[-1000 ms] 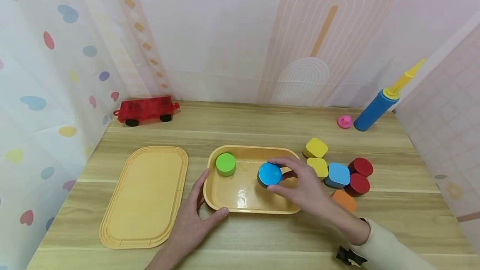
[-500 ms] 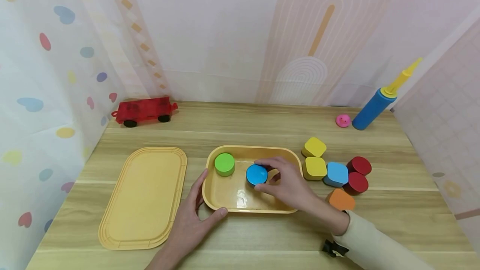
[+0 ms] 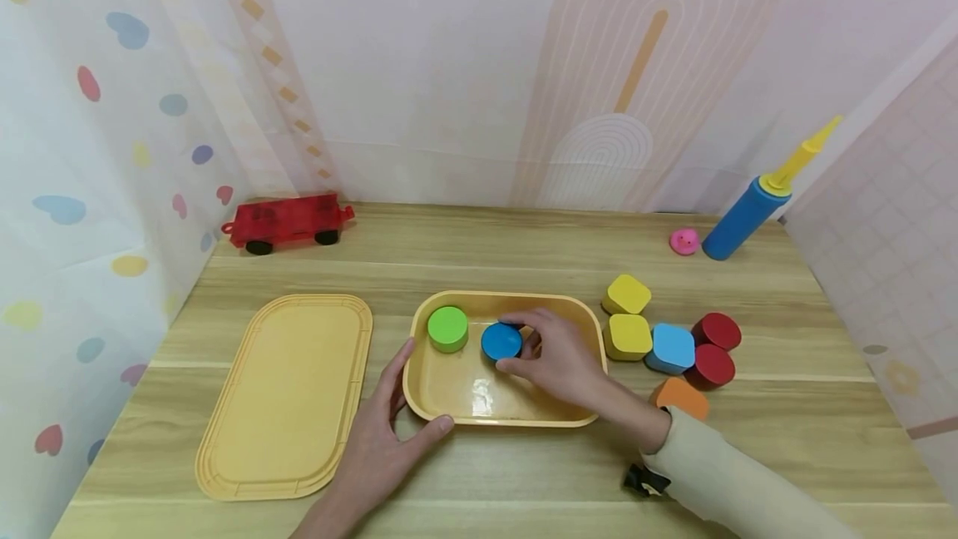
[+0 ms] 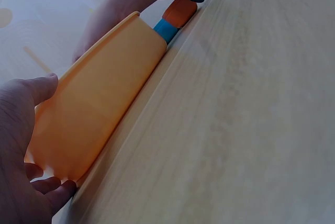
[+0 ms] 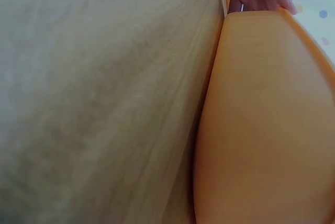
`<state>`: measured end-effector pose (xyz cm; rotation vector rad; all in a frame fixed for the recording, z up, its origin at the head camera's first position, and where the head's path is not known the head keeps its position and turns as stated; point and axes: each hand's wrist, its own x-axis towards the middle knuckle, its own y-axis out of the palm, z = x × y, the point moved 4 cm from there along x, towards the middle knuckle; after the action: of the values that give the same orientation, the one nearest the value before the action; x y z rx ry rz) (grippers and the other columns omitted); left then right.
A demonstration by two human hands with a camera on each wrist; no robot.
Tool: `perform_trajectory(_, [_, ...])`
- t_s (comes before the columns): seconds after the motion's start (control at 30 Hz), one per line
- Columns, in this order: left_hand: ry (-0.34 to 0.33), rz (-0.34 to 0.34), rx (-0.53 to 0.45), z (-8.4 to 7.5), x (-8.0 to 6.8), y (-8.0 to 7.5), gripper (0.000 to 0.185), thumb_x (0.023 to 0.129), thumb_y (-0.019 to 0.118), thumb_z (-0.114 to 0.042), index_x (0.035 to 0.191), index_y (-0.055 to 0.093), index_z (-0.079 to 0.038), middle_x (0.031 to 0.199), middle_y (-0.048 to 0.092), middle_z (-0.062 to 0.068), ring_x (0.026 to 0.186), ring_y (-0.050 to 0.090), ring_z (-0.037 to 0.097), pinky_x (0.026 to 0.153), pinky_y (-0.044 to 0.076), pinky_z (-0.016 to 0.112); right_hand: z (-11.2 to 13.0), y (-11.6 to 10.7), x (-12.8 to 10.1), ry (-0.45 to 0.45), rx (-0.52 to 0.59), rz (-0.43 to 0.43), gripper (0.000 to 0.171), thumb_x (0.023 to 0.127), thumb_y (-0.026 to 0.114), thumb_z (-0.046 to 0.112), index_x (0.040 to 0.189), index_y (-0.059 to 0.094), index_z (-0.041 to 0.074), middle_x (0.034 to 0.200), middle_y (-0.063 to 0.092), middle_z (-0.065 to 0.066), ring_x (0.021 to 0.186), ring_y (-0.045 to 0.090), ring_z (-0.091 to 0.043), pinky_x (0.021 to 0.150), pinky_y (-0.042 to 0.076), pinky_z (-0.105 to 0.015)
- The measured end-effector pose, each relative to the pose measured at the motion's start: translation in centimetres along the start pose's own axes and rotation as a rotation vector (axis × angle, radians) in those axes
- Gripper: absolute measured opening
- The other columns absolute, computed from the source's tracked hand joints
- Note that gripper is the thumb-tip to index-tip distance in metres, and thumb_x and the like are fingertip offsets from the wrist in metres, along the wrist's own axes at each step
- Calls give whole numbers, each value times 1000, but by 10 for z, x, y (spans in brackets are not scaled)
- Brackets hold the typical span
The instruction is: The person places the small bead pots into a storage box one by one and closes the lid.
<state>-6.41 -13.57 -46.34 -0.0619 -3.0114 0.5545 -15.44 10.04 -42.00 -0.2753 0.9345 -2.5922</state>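
— See that? The right hand (image 3: 557, 356) has carried the blue disc (image 3: 501, 341) leftward across the yellow tray (image 3: 516, 418); a second ago it was nearer the tray's right half.

— And now it sits just beside the green disc (image 3: 447, 328), up by the tray's far left corner. Has it been let go?

— Not yet: fingers and thumb are curled round its rim, still pinching it. I'd judge it's down on the tray floor or very close.

— The left hand (image 3: 385, 435)?

— Hasn't budged. It grips the tray's near left corner, thumb along the near edge, fingers up the left side.

— So two round ones in, and the other blocks (image 3: 674, 348) wait on the tabletop off the tray's right edge.
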Motion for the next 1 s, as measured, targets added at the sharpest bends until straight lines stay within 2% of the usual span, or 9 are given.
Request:
perform_trajectory(0.27, [-8, 2, 7, 0, 0, 0, 101, 82, 87, -34, 161, 24, -36, 163, 36, 3, 145, 42, 17, 113, 34, 10, 0, 3, 7, 37, 37, 5, 55, 80, 88, 11, 130, 68, 6, 104, 64, -5, 70, 60, -9, 56, 53, -22])
perform_trajectory(0.63, [-14, 5, 22, 1, 0, 0, 101, 83, 87, -35, 162, 24, -34, 164, 34, 2, 145, 42, 18, 112, 33, 9, -3, 5, 10, 50, 66, -18, 56, 82, 85, 4, 134, 64, 3, 124, 66, -12, 80, 69, -10, 59, 58, -21])
perform_trajectory(1.0, [-13, 4, 19, 2, 0, 0, 101, 82, 87, -36, 162, 24, -35, 163, 35, 2, 145, 43, 18, 112, 33, 9, -3, 5, 9, 51, 123, -4, 57, 85, 82, 5, 138, 61, 2, 126, 64, -13, 88, 73, -14, 67, 60, -19])
